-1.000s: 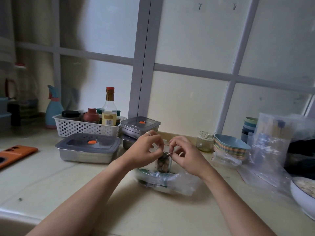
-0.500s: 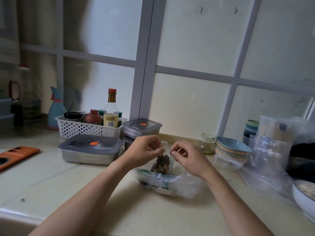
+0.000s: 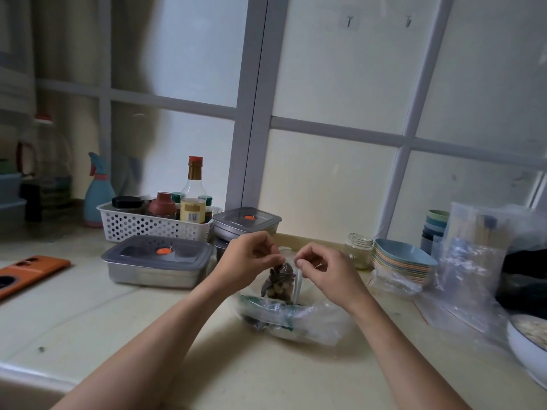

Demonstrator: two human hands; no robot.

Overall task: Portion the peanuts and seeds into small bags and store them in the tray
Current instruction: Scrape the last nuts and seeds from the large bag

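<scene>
A small clear bag (image 3: 279, 284) filled with peanuts and dark seeds hangs upright between my hands, above the counter. My left hand (image 3: 247, 257) pinches the bag's top edge on the left side. My right hand (image 3: 324, 269) pinches the top edge on the right, and a white strip hangs down below its fingers. Under the small bag lies a large crumpled plastic bag (image 3: 296, 319) with dark contents. A lidded steel tray (image 3: 158, 266) with an orange valve stands to the left.
A second lidded steel container (image 3: 245, 223) sits behind my left hand. A white basket (image 3: 148, 224) of bottles stands at the back left. A glass jar (image 3: 358, 254), stacked plates (image 3: 402, 261), loose clear bags (image 3: 470, 276) and a white bowl (image 3: 527, 350) fill the right side.
My hands have drawn slightly apart along the bag's top edge, and the small bag hangs more spread out between them. The view has shifted a little.
</scene>
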